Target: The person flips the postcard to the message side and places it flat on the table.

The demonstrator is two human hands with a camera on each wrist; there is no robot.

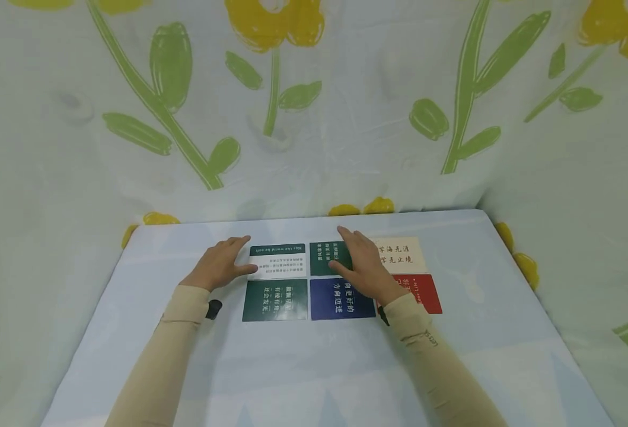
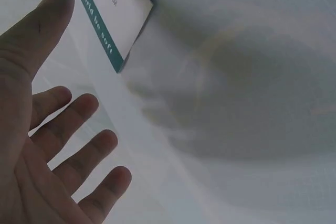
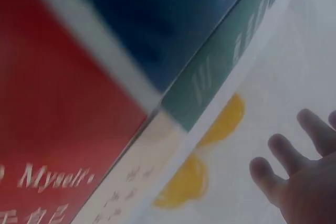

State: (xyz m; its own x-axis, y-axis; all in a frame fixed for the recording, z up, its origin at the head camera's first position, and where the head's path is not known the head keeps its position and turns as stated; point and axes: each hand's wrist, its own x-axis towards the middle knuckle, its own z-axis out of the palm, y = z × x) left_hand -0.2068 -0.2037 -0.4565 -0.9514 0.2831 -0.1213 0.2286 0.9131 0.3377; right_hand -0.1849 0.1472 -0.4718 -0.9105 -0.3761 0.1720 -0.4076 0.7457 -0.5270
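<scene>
Several printed cards lie flat in two rows of a grid. In the far row are a white card with a green band (image 1: 279, 270), a dark green card (image 1: 321, 258) and a cream card (image 1: 410, 252). The near row has a green card (image 1: 276, 305), a blue card (image 1: 340, 305) and a red card (image 1: 423, 290). My left hand (image 1: 214, 267) holds nothing, fingers spread, beside the white card's left edge. Above the middle and right columns, my right hand (image 1: 364, 267) is also spread and holds nothing, partly covering the dark green, blue, cream and red cards.
The cards lie on a pale table (image 1: 271, 367) with a light blue pattern. Behind it and at the sides hangs a white cloth (image 1: 346, 148) printed with yellow flowers and green leaves. Both wrists wear a dark device (image 1: 214, 309) under long beige sleeves.
</scene>
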